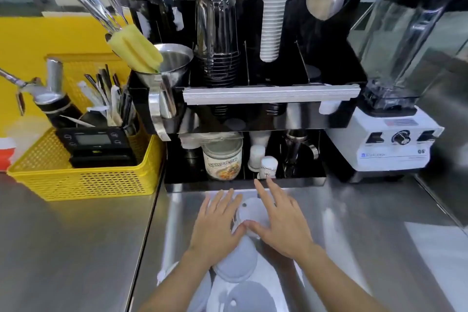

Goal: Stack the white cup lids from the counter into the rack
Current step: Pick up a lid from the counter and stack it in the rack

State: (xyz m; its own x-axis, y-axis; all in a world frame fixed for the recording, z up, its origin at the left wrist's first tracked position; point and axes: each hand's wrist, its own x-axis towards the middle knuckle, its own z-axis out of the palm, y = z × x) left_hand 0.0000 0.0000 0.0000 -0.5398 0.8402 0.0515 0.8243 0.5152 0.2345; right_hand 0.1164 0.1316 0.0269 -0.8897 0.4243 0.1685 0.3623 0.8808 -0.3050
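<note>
— Where are your fingers [222,200]?

— Spread flat on both hands, pinching nothing. My left hand [215,233] and right hand [283,228] flank a lid [249,210] on the desk [354,235], thumbs touching its near edge. More lids [235,261] lie behind my wrists.

— How will it handle?

— Light, thin, probably slippery; I'd grip the rim. The rack [243,182] sits just ahead.
</note>
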